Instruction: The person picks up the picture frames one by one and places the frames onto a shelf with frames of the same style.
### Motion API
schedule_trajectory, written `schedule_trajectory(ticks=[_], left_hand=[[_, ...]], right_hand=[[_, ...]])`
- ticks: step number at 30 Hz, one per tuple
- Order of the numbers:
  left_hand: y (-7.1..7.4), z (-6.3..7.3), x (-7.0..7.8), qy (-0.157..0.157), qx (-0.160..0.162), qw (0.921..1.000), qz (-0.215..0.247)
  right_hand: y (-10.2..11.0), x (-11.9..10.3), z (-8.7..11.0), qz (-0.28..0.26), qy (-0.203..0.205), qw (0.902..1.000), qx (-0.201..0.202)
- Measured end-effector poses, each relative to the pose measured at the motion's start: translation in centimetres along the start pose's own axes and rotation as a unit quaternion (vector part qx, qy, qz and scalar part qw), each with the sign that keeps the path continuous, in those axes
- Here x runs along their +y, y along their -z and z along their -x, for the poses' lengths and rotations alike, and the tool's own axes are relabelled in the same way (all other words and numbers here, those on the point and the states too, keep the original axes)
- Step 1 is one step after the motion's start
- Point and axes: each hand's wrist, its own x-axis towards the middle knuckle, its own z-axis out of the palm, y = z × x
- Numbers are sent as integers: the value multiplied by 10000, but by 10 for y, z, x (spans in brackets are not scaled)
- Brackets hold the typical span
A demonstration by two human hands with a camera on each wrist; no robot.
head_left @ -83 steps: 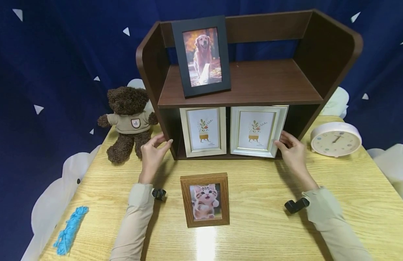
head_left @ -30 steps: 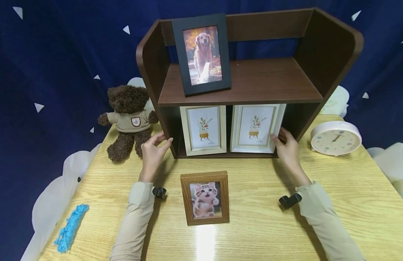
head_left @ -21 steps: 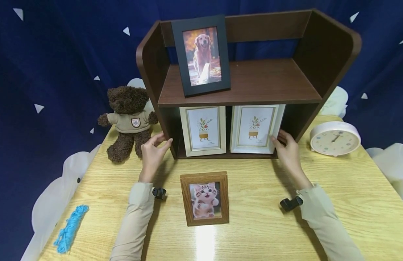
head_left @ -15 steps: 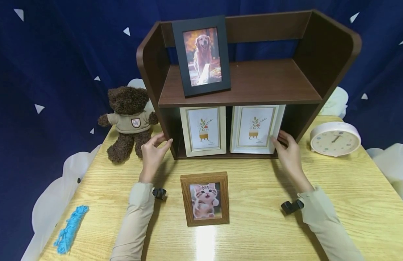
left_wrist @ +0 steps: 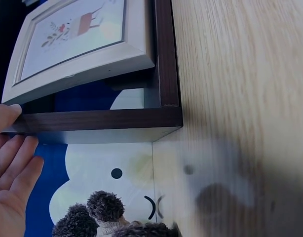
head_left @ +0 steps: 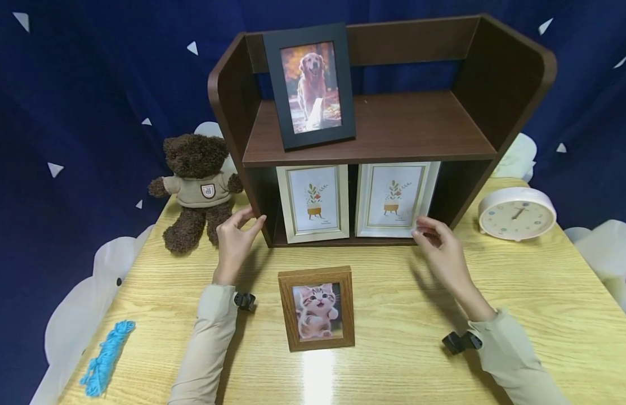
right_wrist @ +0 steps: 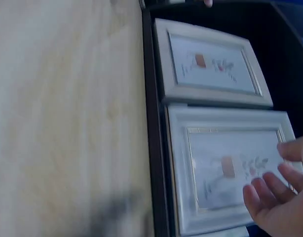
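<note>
**Left hand (head_left: pixel 235 242) pinching a dark shelf (head_left: pixel 409 129), right hand (head_left: pixel 442 250) loose by a white frame (head_left: pixel 391 197)**

Far left, blue cord (head_left: pixel 107 357) lies near the edge of the table (head_left: pixel 389 315). Beyond it sits a teddy bear (head_left: pixel 201 191), one foot partly hidden by the left hand, whose grip clasps the shelf's left side between thumb and fingers. A black frame (head_left: pixel 311 87) leans on the upper board, glare whitening its dog picture. Below, that board hides the top of the cream frame (head_left: pixel 314 197); a narrow gap separates it from the white frame. A brown frame (head_left: pixel 315 309) is in front, bare wood around it. The right hand's grip is relaxed, fingers spread, holding nothing; contact with the white frame's lower right corner is unclear. Room remains between that frame and the shelf's right side. A clock (head_left: pixel 518 214) stands rightmost.
</note>
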Motion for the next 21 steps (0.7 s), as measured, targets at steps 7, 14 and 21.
schedule_trajectory(ticks=[7, 14, 21], left_hand=[[1, -1, 0, -91, 49, 9999, -85], [-1, 0, -2, 5, 24, 10000, 43], [-1, 0, -3, 29, 24, 10000, 43]], right_hand=[[-11, -7, 21, -247, -48, 9961, -844], [-17, -8, 34, -396, 34, 9908, -1295], [-27, -5, 48, -610, 315, 9817, -1778]])
